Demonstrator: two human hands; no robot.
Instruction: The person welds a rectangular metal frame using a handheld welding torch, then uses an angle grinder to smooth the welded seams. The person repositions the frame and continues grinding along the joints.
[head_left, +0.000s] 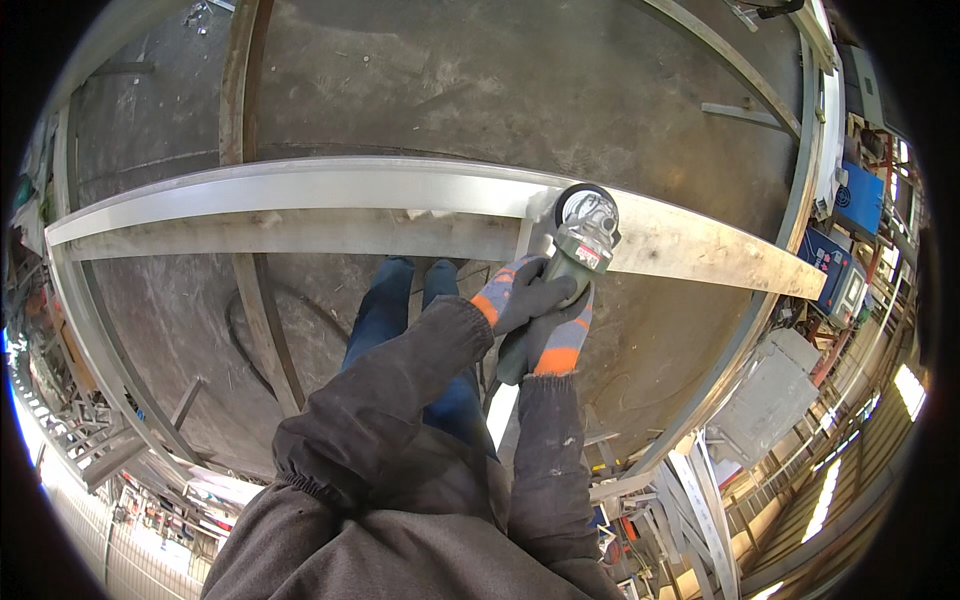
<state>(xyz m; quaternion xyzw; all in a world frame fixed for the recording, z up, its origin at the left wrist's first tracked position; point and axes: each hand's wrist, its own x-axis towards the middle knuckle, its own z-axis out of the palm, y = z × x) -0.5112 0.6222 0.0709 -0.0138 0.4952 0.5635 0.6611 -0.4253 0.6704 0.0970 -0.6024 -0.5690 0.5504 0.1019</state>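
Both gloved hands are closed round an angle grinder [586,243] with a green body and a metal gear head. My left hand [524,294], in a grey and orange glove, wraps the body from the left side. Just below it, my right hand [562,335] grips the handle end, its glove showing an orange cuff. The grinder's round disc, dark at its rim, lies at the top face of a long metal beam [330,187]. Left of the grinder the beam is bright and shiny; to its right the surface is browner and smudged. Whether the disc touches the metal I cannot tell.
Crossbars [262,320] run off the beam on the left, within a larger metal frame. A dark cable [237,335] curves across the floor near my feet. Blue machines [838,275] and a grey box [765,395] stand at the right; metal strips [700,500] lie at lower right.
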